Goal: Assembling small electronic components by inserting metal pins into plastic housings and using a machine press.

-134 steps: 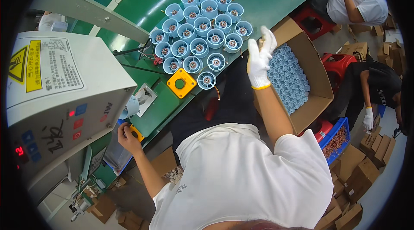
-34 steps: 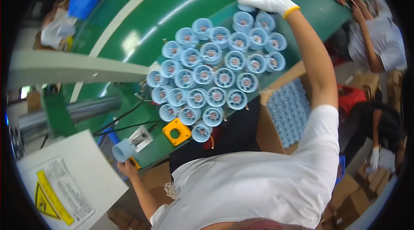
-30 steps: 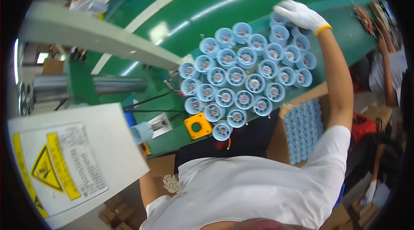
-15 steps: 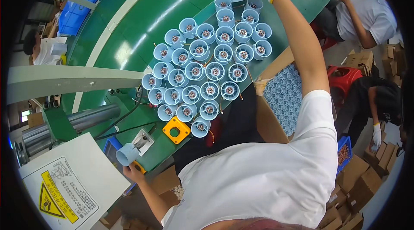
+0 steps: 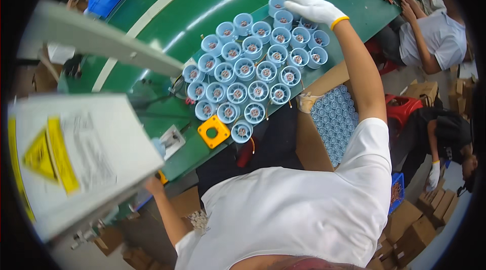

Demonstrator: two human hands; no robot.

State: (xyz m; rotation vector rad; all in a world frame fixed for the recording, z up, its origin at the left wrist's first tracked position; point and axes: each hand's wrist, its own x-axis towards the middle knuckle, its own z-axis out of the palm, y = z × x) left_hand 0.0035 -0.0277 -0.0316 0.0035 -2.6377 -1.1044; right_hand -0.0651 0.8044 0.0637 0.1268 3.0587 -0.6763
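My right hand (image 5: pixel 315 9), in a white glove with a yellow cuff, lies over the far end of a group of light blue round plastic housings (image 5: pixel 244 69). Its fingers stretch out flat and touch or hover just above the farthest ones; which, I cannot tell. Each housing stands open side up with a small spoked hub and reddish parts inside. At the lower left, my bare left hand (image 5: pixel 153 184) is beside an orange-yellow part (image 5: pixel 162 177), its fingers mostly hidden by the white machine box. Another blue housing (image 5: pixel 159 146) shows partly behind that box, by a metal fixture (image 5: pixel 173 141).
A yellow button box (image 5: pixel 213 132) sits on the green table's near edge. The white machine box (image 5: pixel 81 148) with a warning label fills the left. A carton of blue housings (image 5: pixel 331 126) stands at my right, near a red stool (image 5: pixel 403 113). Other people sit farther right.
The view has shifted, and the machine box now covers most of the left-hand housing. My right hand's curled fingers have straightened out over the far housings.
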